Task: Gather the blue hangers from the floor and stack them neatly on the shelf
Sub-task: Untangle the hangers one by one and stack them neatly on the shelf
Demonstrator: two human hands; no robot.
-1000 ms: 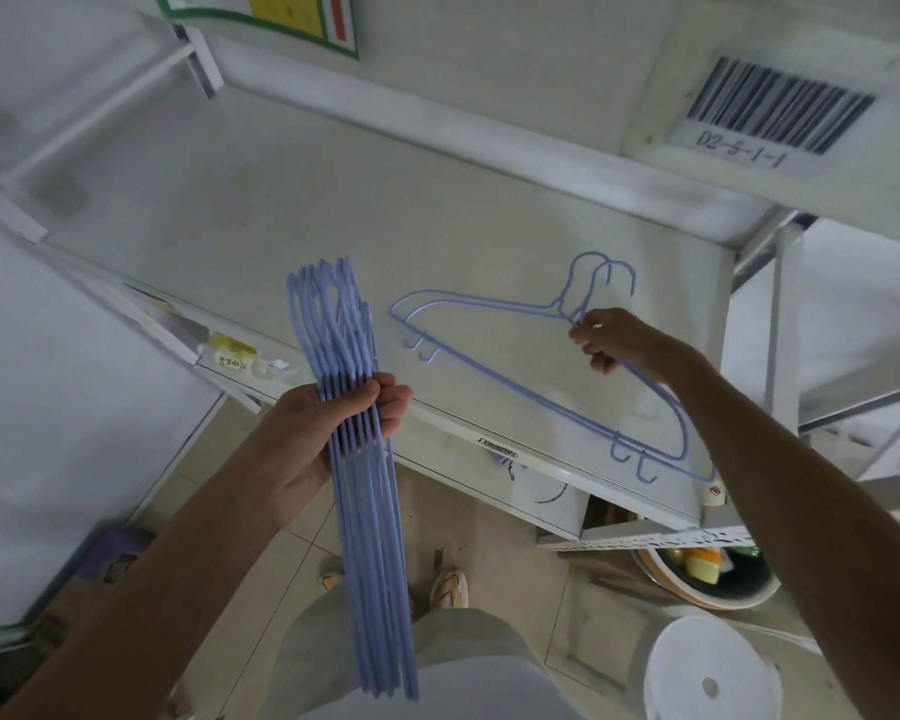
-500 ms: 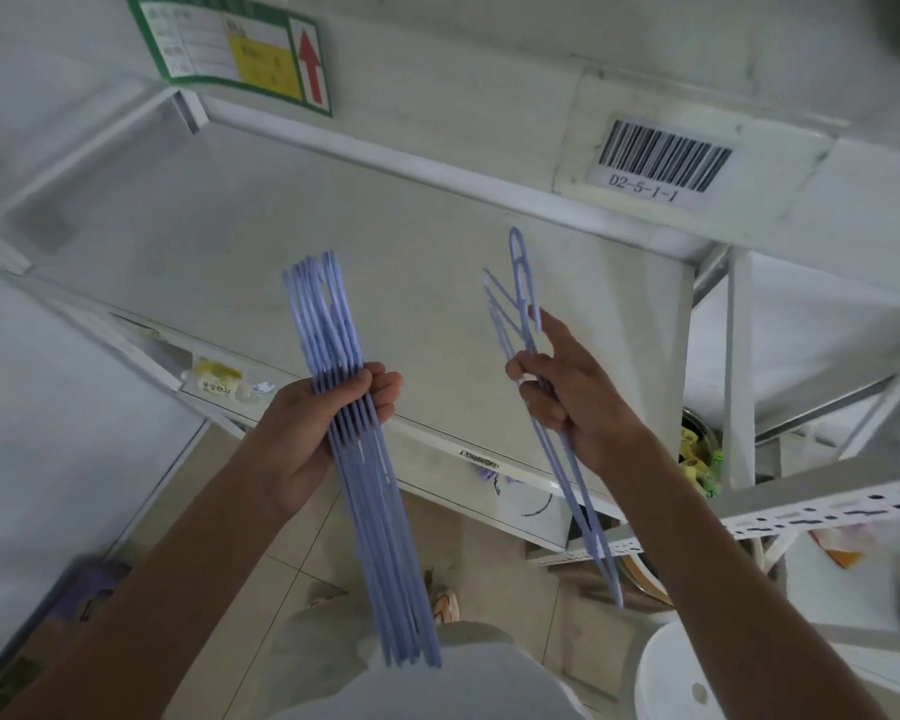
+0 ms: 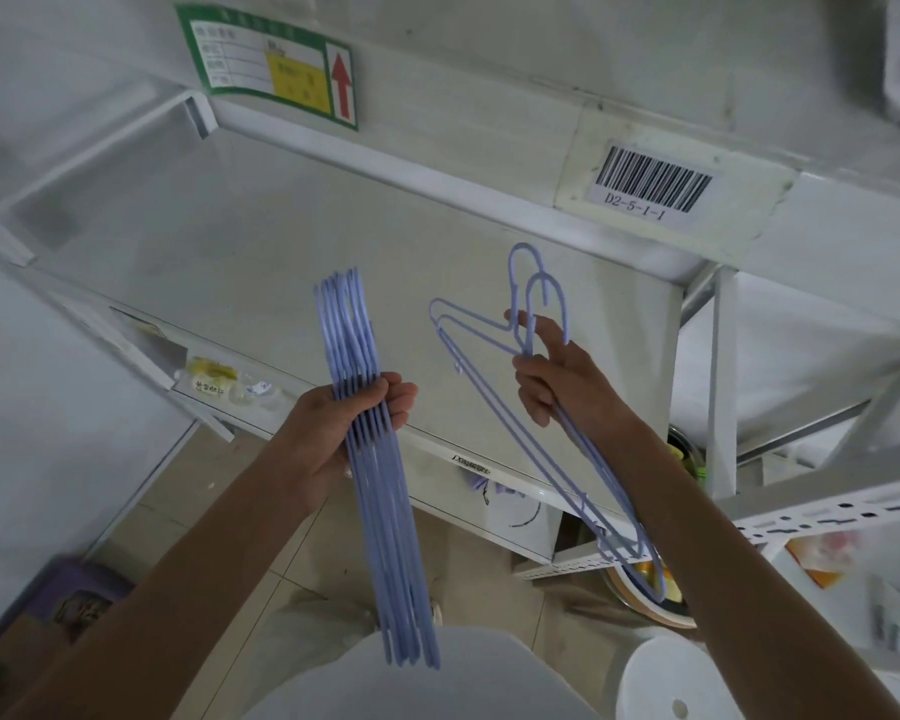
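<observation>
Hangers in both hands, held above the white shelf (image 3: 261, 262), none lying on it. Left hand (image 3: 333, 433) grips a thick bundle of blue hangers (image 3: 375, 491) edge-on, fingers (image 3: 385, 394) wrapped round the middle, hooks pointing up and away, long ends hanging down toward the person's lap. Right hand (image 3: 562, 387) holds two more blue hangers (image 3: 494, 423), fingers curled on the neck just under the hooks, index finger stretched up along the hook wire; the two are fanned slightly apart and not aligned, lower ends dangling near a bowl (image 3: 650, 595) on the lower rack. Likely step: merging the pair into the bundle or laying them flat on the shelf. Risks, as a guess: hooks of the pair could snag in the bundle's wires if brought together at an angle; the bundle is pinched only at mid-length, so outer hangers could slide out and drop to the floor; the loose pair could twist and land crooked, spoiling a neat stack; the dangling ends might catch the perforated rail (image 3: 822, 517) at the right.
</observation>
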